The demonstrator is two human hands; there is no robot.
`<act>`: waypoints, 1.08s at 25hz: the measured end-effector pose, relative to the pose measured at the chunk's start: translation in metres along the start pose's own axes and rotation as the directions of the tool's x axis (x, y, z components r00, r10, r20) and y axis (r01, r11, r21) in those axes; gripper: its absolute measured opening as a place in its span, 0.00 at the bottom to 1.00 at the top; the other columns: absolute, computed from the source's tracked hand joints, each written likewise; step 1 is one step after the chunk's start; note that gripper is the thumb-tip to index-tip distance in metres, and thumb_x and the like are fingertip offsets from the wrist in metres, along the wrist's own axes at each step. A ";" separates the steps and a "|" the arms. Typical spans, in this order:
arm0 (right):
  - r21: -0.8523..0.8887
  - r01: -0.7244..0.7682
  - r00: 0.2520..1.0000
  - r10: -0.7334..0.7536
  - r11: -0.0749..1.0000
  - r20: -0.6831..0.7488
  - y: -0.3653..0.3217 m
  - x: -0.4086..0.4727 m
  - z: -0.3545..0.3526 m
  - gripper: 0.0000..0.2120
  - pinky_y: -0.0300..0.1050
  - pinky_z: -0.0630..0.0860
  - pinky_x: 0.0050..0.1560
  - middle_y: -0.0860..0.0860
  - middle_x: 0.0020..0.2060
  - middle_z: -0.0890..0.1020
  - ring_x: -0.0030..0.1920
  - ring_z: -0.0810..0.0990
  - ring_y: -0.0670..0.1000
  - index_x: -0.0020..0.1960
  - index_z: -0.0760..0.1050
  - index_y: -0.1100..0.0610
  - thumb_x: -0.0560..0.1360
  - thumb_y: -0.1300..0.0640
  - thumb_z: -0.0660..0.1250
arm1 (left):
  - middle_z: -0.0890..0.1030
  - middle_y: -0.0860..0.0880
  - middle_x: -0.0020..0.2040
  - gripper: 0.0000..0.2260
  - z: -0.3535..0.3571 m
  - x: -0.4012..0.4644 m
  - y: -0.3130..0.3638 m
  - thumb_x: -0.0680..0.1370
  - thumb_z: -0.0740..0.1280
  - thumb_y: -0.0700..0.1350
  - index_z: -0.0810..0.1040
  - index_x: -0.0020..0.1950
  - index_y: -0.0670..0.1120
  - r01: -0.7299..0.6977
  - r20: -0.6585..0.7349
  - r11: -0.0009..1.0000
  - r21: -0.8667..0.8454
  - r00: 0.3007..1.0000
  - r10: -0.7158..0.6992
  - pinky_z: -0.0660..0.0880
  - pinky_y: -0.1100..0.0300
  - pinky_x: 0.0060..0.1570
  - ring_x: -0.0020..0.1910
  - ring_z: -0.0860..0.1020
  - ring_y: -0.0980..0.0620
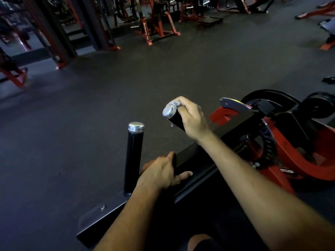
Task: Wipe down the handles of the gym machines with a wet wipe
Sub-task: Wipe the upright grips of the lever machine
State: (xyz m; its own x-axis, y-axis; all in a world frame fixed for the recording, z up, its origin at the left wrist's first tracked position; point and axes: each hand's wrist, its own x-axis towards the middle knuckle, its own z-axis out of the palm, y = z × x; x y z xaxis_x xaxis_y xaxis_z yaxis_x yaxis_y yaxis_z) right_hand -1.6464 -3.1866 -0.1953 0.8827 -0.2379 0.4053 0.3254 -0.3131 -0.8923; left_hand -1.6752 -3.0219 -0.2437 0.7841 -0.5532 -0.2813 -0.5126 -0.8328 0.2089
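The right hand (190, 116) is wrapped around the far black handle (176, 120) of a red-and-black gym machine (282, 142), fingers curled round the tube just below its chrome end cap (169, 110). A small bit of pale wipe (175, 103) shows between the fingertips and the cap, pressed against the metal; most of it is hidden under the fingers.

The left hand (161, 173) rests on the machine's black crossbar (197, 171), its thumb lying along the near face and its fingers hooked over the far edge, so its grip is closed on the bar.

Just left of that hand, a second black handle (133, 158) stands upright from the bar, capped in chrome, untouched by either hand.

Dark rubber floor (90, 105) stretches beyond, with orange-framed racks (157, 24) along the far side.
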 end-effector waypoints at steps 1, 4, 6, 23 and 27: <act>-0.182 0.109 0.989 -0.125 0.977 -0.082 0.006 -0.012 0.000 0.11 0.53 0.79 0.43 0.51 0.41 0.85 0.42 0.83 0.57 0.51 0.77 0.55 0.81 0.60 0.56 | 0.82 0.49 0.59 0.31 0.000 0.000 0.001 0.70 0.61 0.79 0.66 0.58 0.56 -0.003 -0.001 1.000 0.002 1.000 0.003 0.79 0.46 0.57 0.60 0.80 0.42; -0.327 0.251 0.931 -0.319 0.911 -0.175 0.010 -0.027 -0.003 0.09 0.43 0.78 0.51 0.51 0.52 0.85 0.51 0.84 0.50 0.56 0.77 0.61 0.82 0.66 0.60 | 0.80 0.47 0.64 0.36 -0.003 0.001 0.003 0.71 0.62 0.77 0.67 0.68 0.53 0.024 0.026 1.000 0.001 0.999 -0.024 0.78 0.47 0.60 0.63 0.79 0.43; -0.257 0.290 0.925 -0.338 0.922 -0.171 0.001 -0.023 -0.007 0.09 0.40 0.78 0.54 0.51 0.53 0.85 0.54 0.84 0.47 0.57 0.79 0.62 0.82 0.67 0.62 | 0.81 0.47 0.63 0.35 -0.004 0.001 0.002 0.71 0.63 0.77 0.68 0.66 0.54 0.022 0.016 1.000 -0.005 1.000 -0.022 0.78 0.48 0.60 0.62 0.79 0.43; -0.450 0.161 0.965 -0.236 0.878 -0.114 0.027 -0.074 -0.058 0.13 0.32 0.74 0.60 0.50 0.56 0.85 0.57 0.83 0.43 0.59 0.84 0.61 0.76 0.70 0.69 | 0.81 0.48 0.60 0.30 -0.004 -0.003 0.004 0.71 0.62 0.77 0.69 0.59 0.55 0.023 -0.012 1.000 0.001 1.000 -0.023 0.75 0.50 0.53 0.59 0.80 0.43; -0.410 0.269 0.926 -0.351 0.872 -0.140 -0.005 -0.046 -0.027 0.13 0.34 0.75 0.61 0.51 0.57 0.85 0.58 0.83 0.44 0.60 0.83 0.62 0.77 0.69 0.68 | 0.81 0.48 0.60 0.30 -0.006 -0.003 0.005 0.72 0.63 0.76 0.69 0.59 0.53 0.016 -0.013 1.000 0.004 1.000 -0.015 0.75 0.52 0.51 0.59 0.80 0.43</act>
State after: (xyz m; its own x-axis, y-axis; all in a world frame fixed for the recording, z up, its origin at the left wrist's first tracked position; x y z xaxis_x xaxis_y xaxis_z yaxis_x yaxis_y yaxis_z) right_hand -1.6981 -3.1993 -0.2047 0.6556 -0.2389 0.7163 0.3818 -0.7136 -0.5874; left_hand -1.6781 -3.0237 -0.2364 0.7963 -0.5400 -0.2727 -0.5019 -0.8414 0.2004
